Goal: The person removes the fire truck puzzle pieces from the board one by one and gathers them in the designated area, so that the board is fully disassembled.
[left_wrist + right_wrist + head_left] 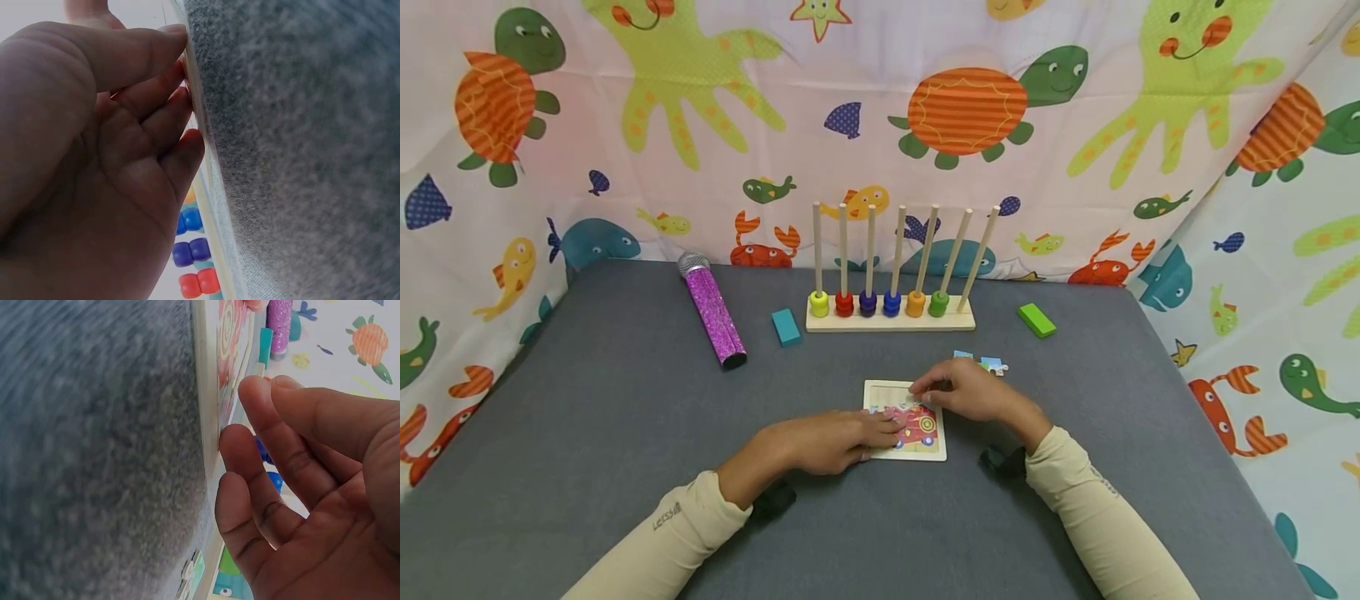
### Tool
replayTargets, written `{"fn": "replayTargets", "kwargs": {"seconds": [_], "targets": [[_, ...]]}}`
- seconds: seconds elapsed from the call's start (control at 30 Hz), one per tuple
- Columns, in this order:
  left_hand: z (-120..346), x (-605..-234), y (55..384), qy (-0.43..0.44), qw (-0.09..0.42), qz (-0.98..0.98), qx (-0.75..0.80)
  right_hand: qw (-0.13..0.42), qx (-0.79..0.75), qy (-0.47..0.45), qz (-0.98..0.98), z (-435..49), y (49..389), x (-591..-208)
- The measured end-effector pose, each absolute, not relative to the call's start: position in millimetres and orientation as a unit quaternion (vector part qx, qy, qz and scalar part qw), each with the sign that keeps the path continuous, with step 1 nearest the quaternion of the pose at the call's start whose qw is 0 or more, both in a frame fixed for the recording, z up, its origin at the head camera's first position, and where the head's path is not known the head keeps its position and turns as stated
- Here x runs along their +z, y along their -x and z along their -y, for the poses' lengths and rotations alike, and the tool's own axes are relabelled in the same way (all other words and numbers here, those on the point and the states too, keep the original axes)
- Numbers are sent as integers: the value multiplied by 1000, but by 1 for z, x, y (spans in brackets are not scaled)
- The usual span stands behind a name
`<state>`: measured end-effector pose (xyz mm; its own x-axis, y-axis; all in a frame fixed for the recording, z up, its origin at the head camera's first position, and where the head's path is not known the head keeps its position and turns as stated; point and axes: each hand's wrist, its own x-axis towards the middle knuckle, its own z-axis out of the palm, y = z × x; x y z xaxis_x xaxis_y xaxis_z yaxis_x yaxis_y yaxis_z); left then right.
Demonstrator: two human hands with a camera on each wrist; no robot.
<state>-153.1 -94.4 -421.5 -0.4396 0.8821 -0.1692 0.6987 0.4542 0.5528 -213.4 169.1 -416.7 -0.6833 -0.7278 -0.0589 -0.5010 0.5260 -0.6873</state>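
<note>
A square wooden jigsaw puzzle (942,446) with a red vehicle picture (925,423) lies on the grey table. My left hand (838,440) reaches over its left side, fingers laid across the picture; in the left wrist view the thumb (147,53) is at the board's edge. My right hand (970,390) is over the upper right corner, fingers bent down to the board. The right wrist view shows that thumb (312,403) and index fingertip close together, with no piece visible between them. Two loose puzzle pieces (995,365) lie just beyond the right hand.
Behind the puzzle stands a wooden peg stand (887,323) with coloured beads on upright rods. A teal block (786,327) and a purple glittery microphone (713,315) lie to its left, a green block (1037,320) to its right. A printed curtain (850,158) hangs behind.
</note>
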Motion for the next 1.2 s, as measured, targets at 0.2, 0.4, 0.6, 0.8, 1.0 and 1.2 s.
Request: {"fn": "replayTargets", "kwargs": {"seconds": [0.2,0.4,0.6,0.8,1.0,1.2], "targets": [[94,-423,153,-479,220,-825,202,189,-324,369,-850,-165,213,-417],[95,-422,153,-476,217,-827,205,174,-305,380,-856,-161,214,-417],[94,-423,153,-478,223,-825,206,173,-297,384,-857,-157,213,-414],[94,-424,153,-478,224,-823,209,160,-305,363,-866,-157,211,-414],[94,-424,152,-475,227,-824,208,157,-316,321,-879,-158,211,-416],[94,-423,152,-468,230,-828,206,171,-298,326,-881,-162,214,-418]]}}
